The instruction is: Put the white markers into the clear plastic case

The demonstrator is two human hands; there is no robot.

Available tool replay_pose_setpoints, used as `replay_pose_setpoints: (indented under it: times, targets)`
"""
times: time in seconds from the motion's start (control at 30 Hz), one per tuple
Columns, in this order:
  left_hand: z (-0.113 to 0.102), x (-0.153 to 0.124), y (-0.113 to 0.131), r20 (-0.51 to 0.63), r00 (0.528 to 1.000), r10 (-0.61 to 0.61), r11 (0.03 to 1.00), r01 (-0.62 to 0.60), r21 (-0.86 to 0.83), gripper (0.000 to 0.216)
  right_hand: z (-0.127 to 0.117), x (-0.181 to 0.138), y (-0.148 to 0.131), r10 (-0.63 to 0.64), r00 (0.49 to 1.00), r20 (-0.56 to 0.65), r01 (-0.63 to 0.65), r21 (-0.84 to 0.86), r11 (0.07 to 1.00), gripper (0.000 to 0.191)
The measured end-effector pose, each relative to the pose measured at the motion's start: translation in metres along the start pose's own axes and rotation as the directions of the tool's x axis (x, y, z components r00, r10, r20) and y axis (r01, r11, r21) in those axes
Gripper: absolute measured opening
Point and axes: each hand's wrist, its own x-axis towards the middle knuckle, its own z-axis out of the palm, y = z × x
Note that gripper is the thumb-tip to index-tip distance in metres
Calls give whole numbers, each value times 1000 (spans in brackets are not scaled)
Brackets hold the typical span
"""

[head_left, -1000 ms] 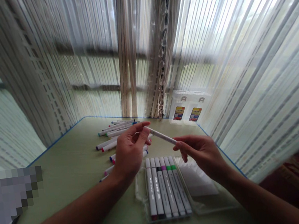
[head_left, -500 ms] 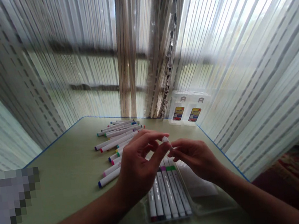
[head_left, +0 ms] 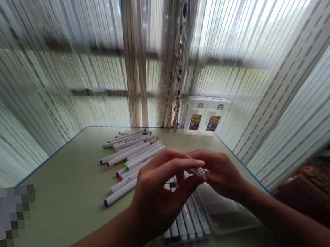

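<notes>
Both hands meet over a clear plastic marker case (head_left: 226,222) near the table's front right. My left hand (head_left: 159,197) pinches one end of a white marker (head_left: 199,171) between thumb and fingers. My right hand (head_left: 221,172) curls closed around the same marker from the other side, and most of the barrel is hidden. Under the hands, several white markers (head_left: 185,222) with coloured bands lie side by side in the case.
Several loose markers (head_left: 129,156) lie scattered on the green table (head_left: 70,192) beyond my left hand. Two white packs (head_left: 205,116) with yellow labels stand at the back right corner. Sheer striped curtains (head_left: 267,65) hang close around the table. A pixelated patch sits at far left.
The marker was held out level between both hands a second ago. It has since turned end-on and the hands have closed together and dropped lower over the case.
</notes>
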Motion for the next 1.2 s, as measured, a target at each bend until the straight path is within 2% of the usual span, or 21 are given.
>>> replay_pose_setpoints:
  times: [0.33, 0.43, 0.5, 0.57, 0.67, 0.77, 0.83, 0.93, 1.07, 1.2]
  targets:
    - [0, 0, 0, -37, 999, -27, 1000, 27, 6, 21, -2, -1, 3, 9, 1000, 27, -9, -15, 1000, 15]
    - [-3, 4, -8, -131, 981, -142, 990, 141, -21, 16, -4, 0, 7, 42, 999, -3, -43, -54, 998, 16]
    - [-8, 8, -16, -201, 943, -267, 963, 255, -82, 15, -5, 2, 9, 71, 995, -69, -75, -51, 996, 17]
    - [-13, 12, -27, -214, 909, -358, 931, 331, -153, 18, -7, 3, 10, 105, 982, -156, -105, 10, 994, 18]
    - [-19, 15, -40, -124, 910, -395, 916, 380, -131, 19, -10, 5, 7, 142, 944, -297, -93, 173, 980, 18]
    - [-21, 15, -47, 38, 946, -321, 946, 318, 61, 16, -10, 2, -1, 130, 915, -381, -8, 307, 952, 16]
    - [-19, 13, -48, 154, 952, -266, 952, 235, 195, 13, -7, -3, -8, 96, 922, -376, 33, 323, 946, 15]
    - [-15, 13, -46, 255, 942, -217, 943, 135, 303, 11, -2, -12, -18, -23, 957, -288, 91, 225, 970, 15]
    - [-10, 12, -43, 306, 930, -202, 943, 100, 318, 8, 2, -19, -25, -194, 967, -166, 210, 87, 974, 25]
    - [-7, 10, -39, 328, 925, -193, 951, 93, 296, 7, 2, -19, -27, -249, 960, -131, 259, 67, 964, 29]
